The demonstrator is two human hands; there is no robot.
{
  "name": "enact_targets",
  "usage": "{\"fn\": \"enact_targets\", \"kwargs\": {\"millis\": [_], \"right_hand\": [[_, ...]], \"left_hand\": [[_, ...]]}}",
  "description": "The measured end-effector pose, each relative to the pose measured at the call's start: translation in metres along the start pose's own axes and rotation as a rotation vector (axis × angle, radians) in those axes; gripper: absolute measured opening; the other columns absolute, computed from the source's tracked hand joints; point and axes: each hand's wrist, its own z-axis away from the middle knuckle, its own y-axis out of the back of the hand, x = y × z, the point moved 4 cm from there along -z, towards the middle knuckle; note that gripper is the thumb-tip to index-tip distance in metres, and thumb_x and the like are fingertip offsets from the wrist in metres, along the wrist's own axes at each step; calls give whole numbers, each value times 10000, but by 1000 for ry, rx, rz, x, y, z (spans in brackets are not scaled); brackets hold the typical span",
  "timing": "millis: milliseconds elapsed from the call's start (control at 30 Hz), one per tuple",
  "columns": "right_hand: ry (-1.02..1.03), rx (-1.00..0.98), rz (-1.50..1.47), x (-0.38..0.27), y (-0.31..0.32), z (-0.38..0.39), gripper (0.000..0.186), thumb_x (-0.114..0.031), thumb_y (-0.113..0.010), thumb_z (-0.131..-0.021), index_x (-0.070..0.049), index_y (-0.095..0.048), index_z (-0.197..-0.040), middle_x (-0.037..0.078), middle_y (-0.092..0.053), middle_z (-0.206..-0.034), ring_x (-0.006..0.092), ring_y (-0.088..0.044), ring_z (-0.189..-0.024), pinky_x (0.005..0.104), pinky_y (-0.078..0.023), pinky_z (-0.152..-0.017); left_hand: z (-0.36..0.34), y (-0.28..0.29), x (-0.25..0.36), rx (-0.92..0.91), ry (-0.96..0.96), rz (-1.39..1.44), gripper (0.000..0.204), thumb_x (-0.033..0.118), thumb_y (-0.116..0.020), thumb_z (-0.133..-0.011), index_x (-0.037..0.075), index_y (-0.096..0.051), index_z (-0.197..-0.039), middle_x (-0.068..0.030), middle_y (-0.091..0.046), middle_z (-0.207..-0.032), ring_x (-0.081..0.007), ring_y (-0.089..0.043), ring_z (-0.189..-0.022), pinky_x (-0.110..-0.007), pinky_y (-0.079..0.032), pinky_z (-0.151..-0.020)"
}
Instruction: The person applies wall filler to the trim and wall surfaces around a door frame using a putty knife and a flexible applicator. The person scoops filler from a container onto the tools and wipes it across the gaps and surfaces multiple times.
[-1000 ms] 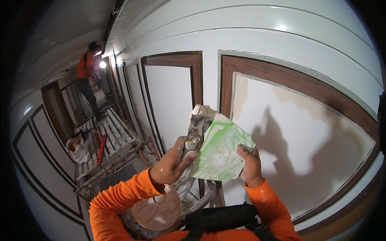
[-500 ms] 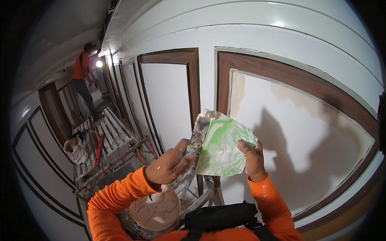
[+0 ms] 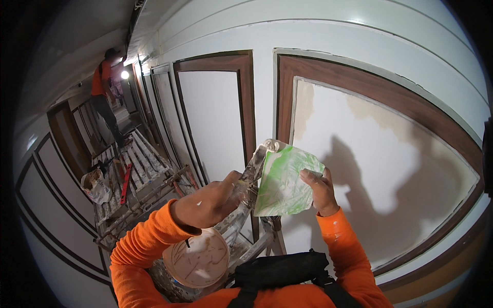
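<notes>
In front of the wall, my left hand [image 3: 205,203] is closed round a putty knife [image 3: 253,172], its blade dirty with dried filler. Pinched between the thumb and fingers of my right hand [image 3: 320,192] is a thin green spreader [image 3: 287,187], smeared white with filler. The knife's blade lies against the spreader's left edge. A lump of pale filler [image 3: 273,145] sits at the top where the two meet. Fingers of my left hand partly hide the knife's handle. Below my left forearm stands a round bucket [image 3: 197,286] with pale, streaked material across its top.
A white wall panel [image 3: 354,138] in a brown wood frame [image 3: 359,79] faces me. Slatted scaffold planks [image 3: 141,161] run away at left, bearing a red level [image 3: 126,184] and a bag [image 3: 95,186]. Farther along stands a person in orange [image 3: 102,82]. A black pouch [image 3: 282,269] hangs at my front.
My left hand and wrist have turned, and the knife has shifted slightly along the spreader's edge. The filler lump now bunches up at the top. The spreader has tilted and moved slightly.
</notes>
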Motion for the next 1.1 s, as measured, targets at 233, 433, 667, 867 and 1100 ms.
{"fn": "enact_targets", "kwargs": {"millis": [233,433,667,867,1100], "right_hand": [[-23,0,94,4,5,2,312,-171,-660,-892,21,-650,-1138,56,-693,-1011,115,-641,-902,282,-516,-820],[64,98,-24,-8,-3,7,371,-194,-676,-862,11,-629,-1167,43,-677,-1028,121,-627,-917,294,-504,-835],[114,76,-452,-1,47,22,511,-144,-625,-872,3,-489,-1343,122,-611,-1242,255,-611,-1136,410,-491,-999],[230,196,-245,-1,102,66,542,-176,-599,-933,-28,-421,-1423,139,-541,-1360,309,-528,-1257,497,-415,-1078],[301,729,-215,4,178,181,329,-159,-566,-1000,7,-535,-1283,72,-613,-1196,181,-587,-1090,336,-470,-975]], "left_hand": [[-3,0,3,-163,9,62,523,101,-558,-979,-192,-328,-1346,-270,-584,-749,-368,-622,-647,-426,-465,-580],[-14,-9,11,-61,148,-82,390,142,-526,-976,-113,-405,-1246,-263,-590,-735,-439,-615,-689,-461,-465,-616],[-19,-10,6,252,125,-293,484,113,-597,-899,-69,-419,-1310,-257,-585,-1024,-429,-611,-885,-456,-499,-762],[-32,-29,0,283,103,-412,521,97,-636,-862,-24,-456,-1336,-237,-564,-1111,-414,-574,-1025,-456,-484,-875],[35,-34,-128,255,476,667,400,74,-500,-946,-48,-471,-1326,-187,-568,-1204,-304,-580,-1054,-437,-529,-848]]}}
